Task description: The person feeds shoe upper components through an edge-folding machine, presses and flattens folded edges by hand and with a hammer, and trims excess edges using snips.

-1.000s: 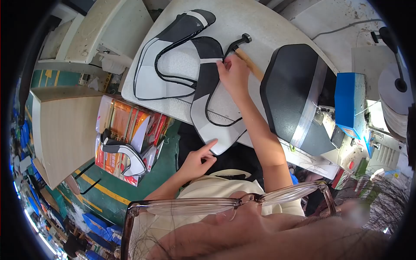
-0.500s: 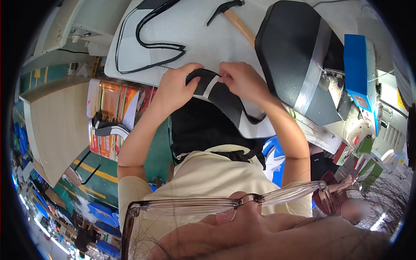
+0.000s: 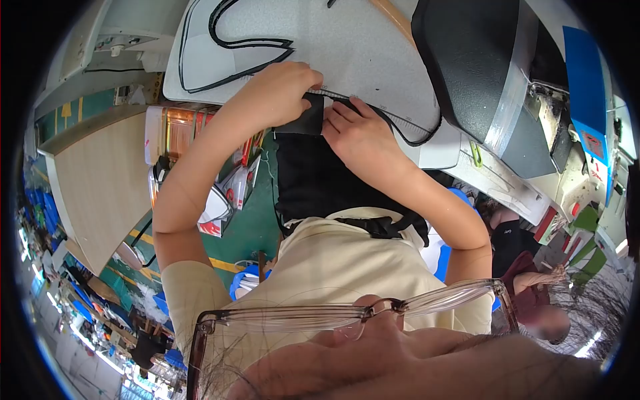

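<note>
My left hand (image 3: 285, 92) pinches the left end of a black strip of material (image 3: 301, 121) at the table's near edge, with thumb below and fingers on top. My right hand (image 3: 357, 130) lies against the same strip just to the right, its fingers bent over it and covering its middle. Beyond my right hand, the strip's thin black edge (image 3: 415, 142) curves over the table corner. Further up the white table (image 3: 320, 40) lies a curved black-edged piece (image 3: 250, 45). Printed ruler marks run along the table edge beside my fingers.
A large black machine cover (image 3: 460, 73) with clear tape stands at the right, next to a blue box (image 3: 587, 87). A wooden handle (image 3: 395, 19) lies at the top. On the left are a wooden panel (image 3: 100, 187) and orange packages (image 3: 183, 127). A person sits at lower right.
Both hands have shifted on the strip, and its white band no longer shows. My right hand has turned flatter over it. The view has moved, cutting off the hammer's head.
</note>
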### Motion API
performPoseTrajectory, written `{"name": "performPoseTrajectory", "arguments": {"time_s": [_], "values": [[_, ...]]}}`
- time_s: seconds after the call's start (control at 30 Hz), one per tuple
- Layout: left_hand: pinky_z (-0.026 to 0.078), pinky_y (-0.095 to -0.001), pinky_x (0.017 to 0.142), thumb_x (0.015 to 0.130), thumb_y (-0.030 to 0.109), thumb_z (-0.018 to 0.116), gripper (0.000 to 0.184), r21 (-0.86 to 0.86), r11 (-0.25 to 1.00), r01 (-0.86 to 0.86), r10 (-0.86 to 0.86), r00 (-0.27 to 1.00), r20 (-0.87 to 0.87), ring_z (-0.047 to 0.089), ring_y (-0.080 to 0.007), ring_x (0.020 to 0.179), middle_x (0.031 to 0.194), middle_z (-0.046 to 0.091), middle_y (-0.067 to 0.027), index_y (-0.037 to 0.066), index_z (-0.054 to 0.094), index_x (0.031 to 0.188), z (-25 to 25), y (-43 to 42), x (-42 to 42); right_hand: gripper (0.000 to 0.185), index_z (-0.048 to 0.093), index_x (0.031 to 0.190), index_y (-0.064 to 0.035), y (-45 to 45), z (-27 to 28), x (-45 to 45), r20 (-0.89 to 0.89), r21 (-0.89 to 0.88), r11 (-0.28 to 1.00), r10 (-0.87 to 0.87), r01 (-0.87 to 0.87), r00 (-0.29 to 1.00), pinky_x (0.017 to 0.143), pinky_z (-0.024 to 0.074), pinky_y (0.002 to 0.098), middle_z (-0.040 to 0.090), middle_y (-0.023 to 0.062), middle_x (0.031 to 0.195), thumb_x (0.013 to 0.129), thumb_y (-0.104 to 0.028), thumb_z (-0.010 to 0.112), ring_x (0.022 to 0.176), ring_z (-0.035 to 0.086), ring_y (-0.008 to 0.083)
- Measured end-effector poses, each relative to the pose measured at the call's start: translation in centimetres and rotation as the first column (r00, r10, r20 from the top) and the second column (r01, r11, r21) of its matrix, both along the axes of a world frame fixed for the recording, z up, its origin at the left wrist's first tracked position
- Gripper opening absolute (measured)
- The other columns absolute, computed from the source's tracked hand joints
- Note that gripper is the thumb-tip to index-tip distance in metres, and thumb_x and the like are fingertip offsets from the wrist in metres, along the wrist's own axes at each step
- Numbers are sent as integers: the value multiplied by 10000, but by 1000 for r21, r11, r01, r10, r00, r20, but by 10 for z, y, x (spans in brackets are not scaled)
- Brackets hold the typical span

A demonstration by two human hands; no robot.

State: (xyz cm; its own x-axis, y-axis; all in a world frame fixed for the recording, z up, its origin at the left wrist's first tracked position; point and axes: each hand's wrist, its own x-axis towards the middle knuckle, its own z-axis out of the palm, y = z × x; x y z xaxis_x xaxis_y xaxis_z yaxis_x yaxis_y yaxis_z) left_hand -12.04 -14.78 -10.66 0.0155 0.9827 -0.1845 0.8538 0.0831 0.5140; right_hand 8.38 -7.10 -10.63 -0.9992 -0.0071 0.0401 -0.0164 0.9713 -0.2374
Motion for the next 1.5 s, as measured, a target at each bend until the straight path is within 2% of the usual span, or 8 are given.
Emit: {"name": "performPoseTrajectory", "arguments": {"time_s": [0.13, 0.23, 0.27, 0.7, 1.07, 1.17, 1.3, 1.5], "values": [[525, -376, 693, 785, 86, 730, 347, -296, 952, -75, 128, 978, 164, 672, -258, 784, 886, 682, -147, 1, 630, 1107, 23, -1, -23, 332, 701, 1006, 47, -19, -3, 2, 15, 214, 977, -10, 7, 1000, 1067, 405, 493, 669, 248, 1151, 775, -161, 585, 1131, 616, 359], [508, -402, 726, 761, 125, 733, 341, -490, 869, -68, 275, 890, 363, 666, -330, 798, 807, 665, -182, -15, 654, 1062, 22, -12, -16, 347, 686, 1005, 67, -42, -7, -1, 39, 367, 928, -86, 65, 996, 1066, 424, 462, 665, 253, 1138, 749, -142, 580, 1117, 621, 359], [522, -338, 673, 812, 18, 674, 319, -440, 886, -144, 304, 898, 318, 654, -162, 756, 887, 710, -154, -37, 608, 1119, 15, -17, -10, 376, 676, 1053, 62, -45, -6, -4, 72, 387, 920, -91, 57, 993, 1040, 447, 459, 662, 274, 1114, 757, -152, 587, 1094, 628, 373], [513, -370, 720, 800, 67, 692, 224, -19, 955, -297, 296, 943, 150, 654, -296, 800, 872, 658, -135, -3, 637, 1006, -10, -34, 3, 373, 668, 1156, 10, -43, -1, -23, 88, 352, 934, -95, 59, 992, 959, 496, 441, 675, 250, 1007, 825, -148, 599, 997, 656, 368], [560, -361, 656, 712, 51, 663, 150, 392, 919, -41, 116, 979, -170, 640, -285, 782, 800, 563, -117, 20, 580, 833, -38, -41, 19, 273, 703, 1057, 41, -39, 3, -17, 86, 386, 922, -26, -9, 996, 959, 491, 431, 685, 253, 1028, 859, -122, 610, 986, 654, 359], [561, -349, 631, 702, 42, 663, 187, 270, 937, -222, 293, 921, -258, 643, -277, 799, 811, 557, -114, 22, 555, 854, -35, -36, 3, 264, 703, 1036, 46, -38, 3, -11, 112, 411, 910, 10, -55, 994, 964, 491, 426, 690, 241, 1015, 858, -126, 612, 984, 658, 349], [547, -372, 721, 738, 76, 676, 161, 441, 897, -29, 16, 999, 32, 624, -276, 858, 881, 587, -97, 29, 616, 880, -31, -34, 22, 263, 700, 1027, 45, -31, -2, -9, 51, 367, 930, 0, -19, 999, 974, 489, 423, 694, 233, 1010, 844, -125, 618, 989, 663, 339], [545, -345, 717, 769, 86, 613, 109, 344, 926, 154, -143, 988, -57, 613, -251, 872, 889, 590, -68, 51, 633, 870, -33, -29, -1, 341, 710, 1039, 49, -19, -5, -1, 14, 266, 963, 36, -38, 999, 1012, 447, 433, 693, 263, 1033, 785, -158, 616, 1029, 657, 351]]}}
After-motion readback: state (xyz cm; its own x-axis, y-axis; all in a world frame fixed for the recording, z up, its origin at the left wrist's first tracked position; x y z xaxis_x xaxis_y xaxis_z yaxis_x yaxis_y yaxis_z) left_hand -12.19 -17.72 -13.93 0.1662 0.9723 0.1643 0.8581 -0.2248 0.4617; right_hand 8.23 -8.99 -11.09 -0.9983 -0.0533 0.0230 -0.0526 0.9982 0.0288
